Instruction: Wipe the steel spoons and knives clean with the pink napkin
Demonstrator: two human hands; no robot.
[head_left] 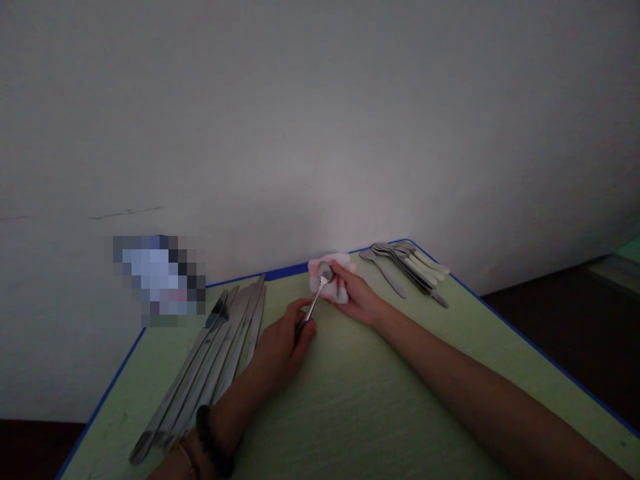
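My left hand (290,340) is closed around the handle of a metal spoon (320,287), which tilts up and away toward the wall. The spoon's bowl rests against a folded pink and white cloth (340,291). Held in my right hand (361,297), the cloth lies behind the bowl, and the thumb presses at the bowl's edge. To the right of that hand lies a pile of spoons (400,263), some with pale handles. Several long flat metal pieces, like table knives (220,353), spread out on the left, partly hidden by my left forearm.
The green tabletop (380,400) has a blue edge and stands against a grey wall (300,133). A blurred-out object (160,280) is at the back left corner. Dark floor (540,280) shows beyond the table's right edge.
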